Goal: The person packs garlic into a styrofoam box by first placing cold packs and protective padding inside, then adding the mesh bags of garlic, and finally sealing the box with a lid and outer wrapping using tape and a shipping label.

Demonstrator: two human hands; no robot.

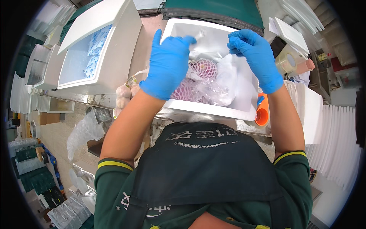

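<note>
Both my hands wear blue gloves over a white foam box. Above the box's left side, my left hand has its thumb raised and its fingers bent; no held item shows. My right hand is over the right part, fingertips pinched together; whether something thin is between them cannot be told. Inside the box lie round fruits in pink foam nets, wrapped in clear plastic, beside a white plastic bag. A net of garlic bulbs rests left of the box, near my left wrist.
At the left stands another foam box with blue-and-white packs. An orange tape dispenser, a roll of clear tape and a phone are at the right. Dark green folded bags lie behind.
</note>
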